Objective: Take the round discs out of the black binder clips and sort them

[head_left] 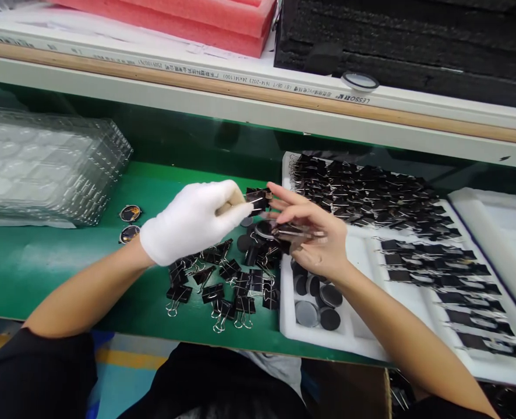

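Observation:
My left hand, in a white glove, is closed with thumb and fingers pinched on a black binder clip over the green bench. My bare right hand is beside it, its fingertips close to the same clip. Another binder clip with silver handles lies within the curled right hand, somewhat smeared by motion. Below both hands, several loose binder clips are heaped on the bench. Round dark discs lie partly under my right hand.
A white foam tray at right holds round discs and rows of clipped parts. Stacked clear plastic trays stand at left, with two small round parts nearby. A shelf crosses behind, bearing red foam and black foam.

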